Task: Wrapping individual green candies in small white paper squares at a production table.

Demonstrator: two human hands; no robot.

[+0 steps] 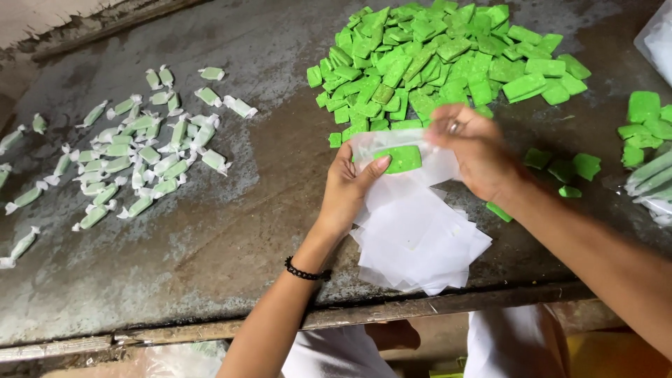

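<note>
Basically, worn metal table [210, 266] with a big heap of bare green candy blocks [448, 59] at the top and a scatter of wrapped candies [133, 161] at left. Stack of thin white wrapper sheets [420, 245] lies near the front edge. Left hand [346, 189] and right hand [476, 150] both pinch one translucent wrapper [399, 150] folded around a single green candy piece [400, 159], held just above the stack. Candy looks small, light, firm-ish; film flimsy, slippery, so grip the ends beside the block.
</note>
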